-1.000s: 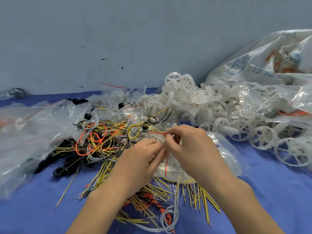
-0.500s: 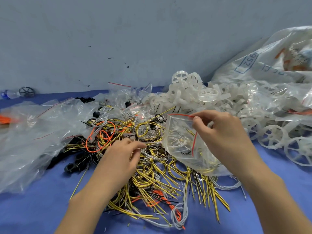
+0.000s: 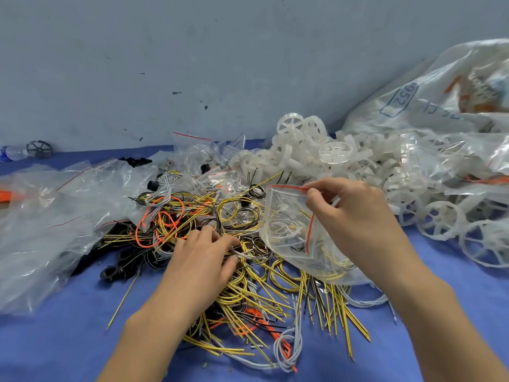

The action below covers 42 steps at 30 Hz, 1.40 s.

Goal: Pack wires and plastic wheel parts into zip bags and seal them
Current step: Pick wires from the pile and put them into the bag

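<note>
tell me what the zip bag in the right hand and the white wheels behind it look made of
Zip bag: thin clear plastic film, glossy; wires show through it, it creases and glints, and a red strip runs along its mouth.
White wheels: apparently moulded plastic, milky and slightly translucent, matte to satin; identical spokes and rims suggest moulding, though the exact plastic cannot be told.

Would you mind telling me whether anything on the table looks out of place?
One dark wheel lies alone at the far left by the wall, beside a clear bottle, well apart from the white wheel pile. Otherwise, nothing stands out.
</note>
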Available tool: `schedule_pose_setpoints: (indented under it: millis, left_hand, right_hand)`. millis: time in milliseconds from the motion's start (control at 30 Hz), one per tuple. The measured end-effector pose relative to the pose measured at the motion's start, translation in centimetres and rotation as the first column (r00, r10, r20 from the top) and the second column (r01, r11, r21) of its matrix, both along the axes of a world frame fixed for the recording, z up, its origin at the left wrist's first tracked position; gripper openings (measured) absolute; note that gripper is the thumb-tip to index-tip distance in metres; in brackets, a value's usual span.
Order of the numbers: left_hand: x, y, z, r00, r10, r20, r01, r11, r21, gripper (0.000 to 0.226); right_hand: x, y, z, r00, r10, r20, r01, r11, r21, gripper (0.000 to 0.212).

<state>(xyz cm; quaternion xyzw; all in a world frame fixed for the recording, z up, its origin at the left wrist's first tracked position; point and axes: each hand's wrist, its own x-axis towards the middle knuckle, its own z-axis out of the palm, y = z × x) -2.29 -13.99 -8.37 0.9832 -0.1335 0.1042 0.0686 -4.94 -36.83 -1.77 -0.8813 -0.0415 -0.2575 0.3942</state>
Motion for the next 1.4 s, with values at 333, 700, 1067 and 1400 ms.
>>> schedule_pose_setpoints:
  millis: [333,700,1067,1400]
  left_hand:
    - [0.6,-3.5,0.7,0.978,-0.151,0.146,0.172,0.975,-0.140,0.029]
    - [2.5,-7.6,-1.9,0.975,-0.085,0.208,0.085,0.996,0.009,0.027]
    - [1.7,-5.6,-0.6,0.963,-0.151,0.223,0.193,0.965,-0.180,0.023]
    - [0.9,-1.7,3.5,0.998,-0.061,-0.012,0.002,0.228,-0.974,0.022]
  right_hand:
    - [0.1,-1.0,0.5,0.988,-0.129,0.087,0.121,0.989,0.089,0.019]
    - [0.6,-2.2,0.6,0.974,-0.191,0.125,0.170,0.972,0.161,0.020]
    - [0.5,-3.4,0.8,0.971,-0.191,0.146,0.160,0.966,0.202,0.017]
    - [0.2,-2.7,0.9,0.988,-0.117,0.096,0.106,0.988,0.109,0.017]
